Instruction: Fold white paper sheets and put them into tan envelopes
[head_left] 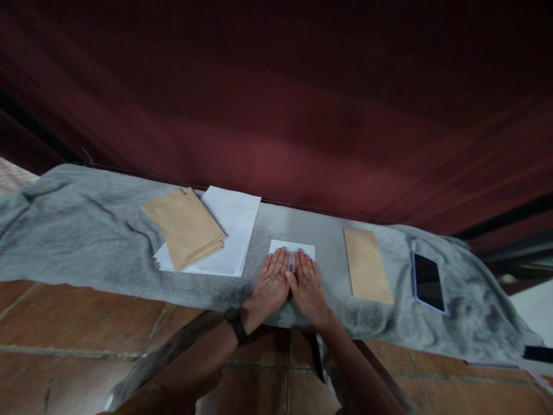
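Note:
A small white sheet of paper (292,245), seemingly folded, lies in front of me on the grey cloth. My left hand (273,279) rests flat on its left half, fingers stretched out and pointing away from me. Beside it, my right hand (306,285) presses flat on the right half, with the thumbs meeting in the middle. Both palms hide most of the paper; its far edge shows beyond my fingertips. On my left wrist is a black watch (235,324).
To the left, several brown envelopes (185,225) overlap a stack of white sheets (242,222). A single brown envelope (368,265) lies to the right, then a phone (427,281). The grey cloth (108,230) is wrinkled at both ends. Behind it hangs a dark red curtain (276,115).

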Action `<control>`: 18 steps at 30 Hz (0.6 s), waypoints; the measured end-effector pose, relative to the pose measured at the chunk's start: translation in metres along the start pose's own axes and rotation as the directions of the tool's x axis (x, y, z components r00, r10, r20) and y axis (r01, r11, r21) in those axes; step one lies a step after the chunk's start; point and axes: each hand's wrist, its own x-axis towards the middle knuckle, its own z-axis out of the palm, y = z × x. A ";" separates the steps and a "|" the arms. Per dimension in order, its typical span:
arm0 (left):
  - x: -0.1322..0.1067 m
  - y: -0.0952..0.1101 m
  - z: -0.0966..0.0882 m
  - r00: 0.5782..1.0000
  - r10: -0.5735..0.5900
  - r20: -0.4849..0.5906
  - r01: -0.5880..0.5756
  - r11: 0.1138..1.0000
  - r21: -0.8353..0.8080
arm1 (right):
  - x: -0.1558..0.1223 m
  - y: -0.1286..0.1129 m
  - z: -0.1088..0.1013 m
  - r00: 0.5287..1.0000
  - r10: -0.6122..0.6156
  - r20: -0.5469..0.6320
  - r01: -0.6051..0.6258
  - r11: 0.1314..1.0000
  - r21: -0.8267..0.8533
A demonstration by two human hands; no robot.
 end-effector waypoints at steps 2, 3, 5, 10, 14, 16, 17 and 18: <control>-0.001 -0.002 -0.001 1.000 -0.017 -0.012 0.017 1.000 -0.014 | -0.002 0.001 0.000 1.000 0.008 -0.016 -0.008 0.999 -0.036; -0.001 -0.004 -0.002 0.999 -0.025 -0.021 0.024 1.000 -0.020 | -0.002 0.002 0.000 0.999 0.008 -0.031 -0.010 0.999 -0.044; -0.002 -0.006 -0.005 0.998 -0.041 -0.042 0.040 0.999 -0.034 | -0.004 0.004 0.000 0.997 0.004 -0.071 -0.007 0.999 -0.046; -0.001 -0.011 -0.012 0.992 -0.108 -0.060 0.105 0.993 -0.052 | -0.008 0.012 0.002 0.991 0.020 -0.136 -0.030 0.997 -0.072; -0.003 -0.014 -0.015 0.989 -0.139 -0.058 0.137 0.990 -0.044 | -0.011 0.018 0.000 0.989 0.036 -0.146 -0.051 0.993 -0.102; -0.005 -0.016 -0.015 0.988 -0.142 -0.066 0.139 0.989 -0.048 | -0.012 0.020 -0.001 0.986 0.043 -0.158 -0.062 0.992 -0.114; -0.006 -0.017 -0.015 0.987 -0.142 -0.069 0.139 0.989 -0.049 | -0.013 0.021 -0.001 0.985 0.047 -0.166 -0.067 0.991 -0.117; -0.006 -0.018 -0.015 0.987 -0.145 -0.071 0.142 0.989 -0.049 | -0.014 0.022 -0.001 0.984 0.049 -0.174 -0.070 0.990 -0.119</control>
